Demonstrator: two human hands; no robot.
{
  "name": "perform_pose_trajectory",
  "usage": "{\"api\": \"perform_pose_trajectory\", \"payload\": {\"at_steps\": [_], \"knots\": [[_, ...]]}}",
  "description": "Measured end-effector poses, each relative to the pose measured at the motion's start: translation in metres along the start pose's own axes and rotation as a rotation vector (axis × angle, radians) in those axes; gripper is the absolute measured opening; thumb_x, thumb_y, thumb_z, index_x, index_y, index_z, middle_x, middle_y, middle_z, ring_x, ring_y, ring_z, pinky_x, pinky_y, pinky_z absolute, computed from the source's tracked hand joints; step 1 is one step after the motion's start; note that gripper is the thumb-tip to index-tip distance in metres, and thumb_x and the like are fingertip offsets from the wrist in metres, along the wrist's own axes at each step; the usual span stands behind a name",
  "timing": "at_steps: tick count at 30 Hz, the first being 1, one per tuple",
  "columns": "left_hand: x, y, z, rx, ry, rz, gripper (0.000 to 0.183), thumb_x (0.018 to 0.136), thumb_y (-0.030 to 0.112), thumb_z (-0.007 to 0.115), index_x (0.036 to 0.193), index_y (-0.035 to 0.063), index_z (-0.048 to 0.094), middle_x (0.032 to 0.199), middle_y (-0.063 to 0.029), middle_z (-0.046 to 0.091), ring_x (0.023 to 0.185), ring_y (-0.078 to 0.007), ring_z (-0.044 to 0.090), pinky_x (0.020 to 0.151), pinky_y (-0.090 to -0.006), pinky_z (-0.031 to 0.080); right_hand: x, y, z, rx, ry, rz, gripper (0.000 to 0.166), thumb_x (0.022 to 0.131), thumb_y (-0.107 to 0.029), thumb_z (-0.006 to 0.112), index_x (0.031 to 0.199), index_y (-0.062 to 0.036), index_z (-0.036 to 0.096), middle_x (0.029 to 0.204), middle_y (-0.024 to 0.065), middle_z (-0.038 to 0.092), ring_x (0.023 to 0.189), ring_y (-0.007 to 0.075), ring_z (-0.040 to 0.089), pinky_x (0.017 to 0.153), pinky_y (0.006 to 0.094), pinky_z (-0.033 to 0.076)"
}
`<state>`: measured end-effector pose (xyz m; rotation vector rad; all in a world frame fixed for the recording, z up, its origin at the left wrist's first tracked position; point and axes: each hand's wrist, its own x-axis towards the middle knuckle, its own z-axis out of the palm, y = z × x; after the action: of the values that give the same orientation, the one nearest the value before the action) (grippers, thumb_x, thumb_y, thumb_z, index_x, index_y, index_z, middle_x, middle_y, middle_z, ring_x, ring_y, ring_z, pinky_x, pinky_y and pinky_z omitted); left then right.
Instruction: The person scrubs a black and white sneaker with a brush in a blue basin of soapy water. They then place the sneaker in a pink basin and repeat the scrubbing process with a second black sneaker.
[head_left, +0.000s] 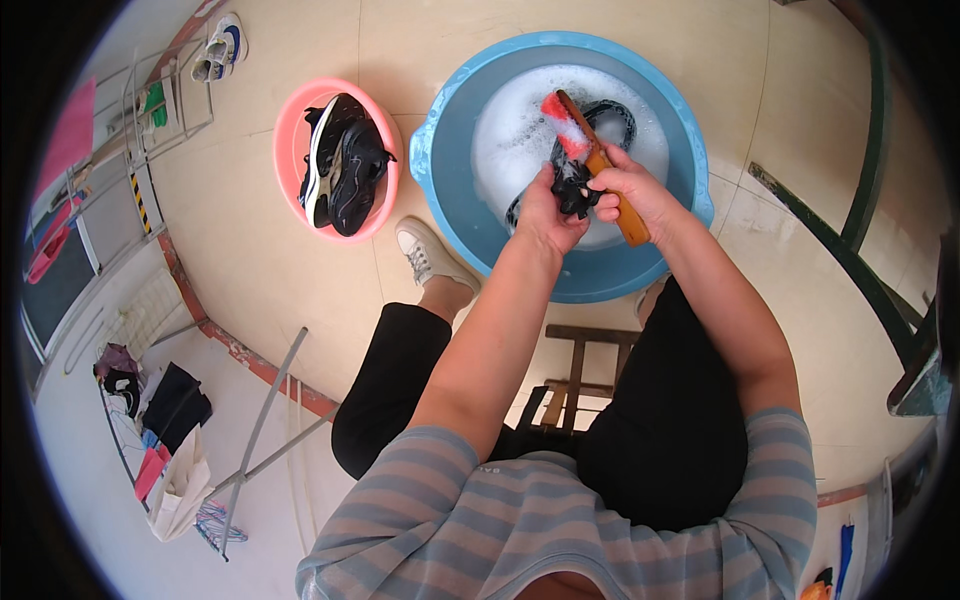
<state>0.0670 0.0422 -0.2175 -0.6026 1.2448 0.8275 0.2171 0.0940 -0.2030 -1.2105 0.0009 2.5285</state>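
Note:
A large blue plastic basin (442, 217) of foamy water (517, 112) stands on the floor in front of me. Over it, my left hand (551, 210) holds a wet black item (574, 184), which looks like a shoe partly in the suds; its far end shows as a dark loop in the foam. My right hand (630, 184) grips a wooden-handled scrubbing brush (628, 217) with red bristles, foam on them. The brush slants across the black item, bristles facing left. The fingertips of my right hand also touch the item's near end.
Left of the basin, a pink basin (285, 150) holds black shoes (356, 176). White sneakers (221, 49) lie at the upper left, near a metal rack. A drying rack with clothes (176, 405) stands lower left. Green metal legs (832, 232) are at right; a stool (577, 352) is beneath me.

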Motion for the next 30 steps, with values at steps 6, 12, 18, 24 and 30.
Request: {"api": "perform_pose_trajectory", "payload": {"at_steps": [6, 12, 18, 24, 30], "knots": [[-0.013, -0.010, -0.003, 0.143, 0.350, 0.605, 0.068, 0.100, 0.053, 0.045, 0.124, -0.0098, 0.057, 0.116, -0.0139, 0.065, 0.101, -0.0214, 0.062, 0.088, -0.0341, 0.047, 0.008, -0.002, 0.007, -0.502, 0.225, -0.147, 0.062, 0.092, -0.029, 0.063, 0.149, -0.0228, 0.038, 0.089, 0.0017, 0.057, 0.062, 0.0080, 0.051, 0.048, 0.0236, 0.041], [-0.020, -0.002, 0.000, 0.575, 0.625, 0.544, 0.079, 0.096, 0.057, 0.050, 0.124, -0.0168, 0.053, 0.122, -0.0167, 0.062, 0.103, -0.0233, 0.060, 0.093, -0.0331, 0.044, 0.052, 0.004, -0.031, -1.286, 0.794, -0.246, 0.056, 0.098, -0.036, 0.044, 0.152, -0.0308, 0.030, 0.102, 0.0200, 0.067, 0.094, 0.0387, 0.065, 0.081, 0.0464, 0.052], [-0.003, 0.009, -0.001, 0.452, 0.430, 0.499, 0.072, 0.099, 0.056, 0.047, 0.124, -0.0106, 0.055, 0.118, -0.0126, 0.062, 0.105, -0.0225, 0.057, 0.093, -0.0336, 0.044, 0.074, 0.056, -0.025, -0.975, 0.368, -0.556, 0.053, 0.099, -0.034, 0.048, 0.150, -0.0327, 0.036, 0.096, 0.0161, 0.067, 0.091, 0.0350, 0.065, 0.081, 0.0419, 0.051], [-0.011, 0.022, -0.013, 0.124, -0.062, 0.452, 0.057, 0.104, 0.050, 0.035, 0.137, 0.0043, 0.046, 0.129, -0.0092, 0.058, 0.115, -0.0228, 0.056, 0.098, -0.0400, 0.043, 0.054, 0.049, -0.001, -1.407, 0.352, -0.709, 0.046, 0.099, -0.038, 0.049, 0.145, -0.0382, 0.043, 0.084, 0.0149, 0.064, 0.080, 0.0336, 0.064, 0.072, 0.0441, 0.051], [-0.016, 0.022, -0.008, -0.037, -0.195, 0.356, 0.058, 0.105, 0.052, 0.022, 0.138, 0.0100, 0.045, 0.136, -0.0091, 0.054, 0.126, -0.0235, 0.050, 0.104, -0.0422, 0.040, 0.051, 0.043, -0.002, -1.332, 0.315, -0.619, 0.046, 0.100, -0.037, 0.046, 0.146, -0.0369, 0.042, 0.083, 0.0171, 0.066, 0.080, 0.0361, 0.065, 0.073, 0.0455, 0.051]]}}
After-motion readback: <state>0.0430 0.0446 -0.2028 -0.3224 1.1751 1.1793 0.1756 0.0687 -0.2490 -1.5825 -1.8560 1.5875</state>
